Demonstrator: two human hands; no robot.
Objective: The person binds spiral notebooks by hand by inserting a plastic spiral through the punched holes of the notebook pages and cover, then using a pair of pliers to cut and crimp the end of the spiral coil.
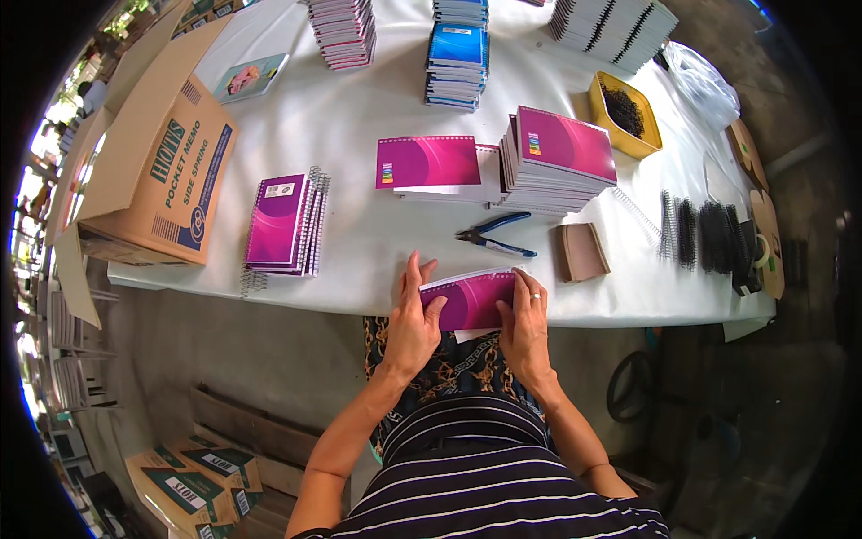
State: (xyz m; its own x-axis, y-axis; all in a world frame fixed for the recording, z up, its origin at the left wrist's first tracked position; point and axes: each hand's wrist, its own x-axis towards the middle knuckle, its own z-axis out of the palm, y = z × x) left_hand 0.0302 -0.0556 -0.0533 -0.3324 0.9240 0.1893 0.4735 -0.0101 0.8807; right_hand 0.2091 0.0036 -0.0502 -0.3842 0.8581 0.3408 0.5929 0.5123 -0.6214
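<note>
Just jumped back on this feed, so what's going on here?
A person's left hand and right hand hold a purple-covered pad, punched along its far edge, at the table's near edge. Blue-handled pliers lie beyond it. Spiral-bound purple notebooks sit to the left; black wire coils lie to the right.

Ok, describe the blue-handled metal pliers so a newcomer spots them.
On the white-covered table, find the tall stack of pink-and-purple pads. Between it and the purple-covered pad held at the near edge lie the blue-handled pliers. Unlike the small open brown box to their right, they have two spread handles.
</note>
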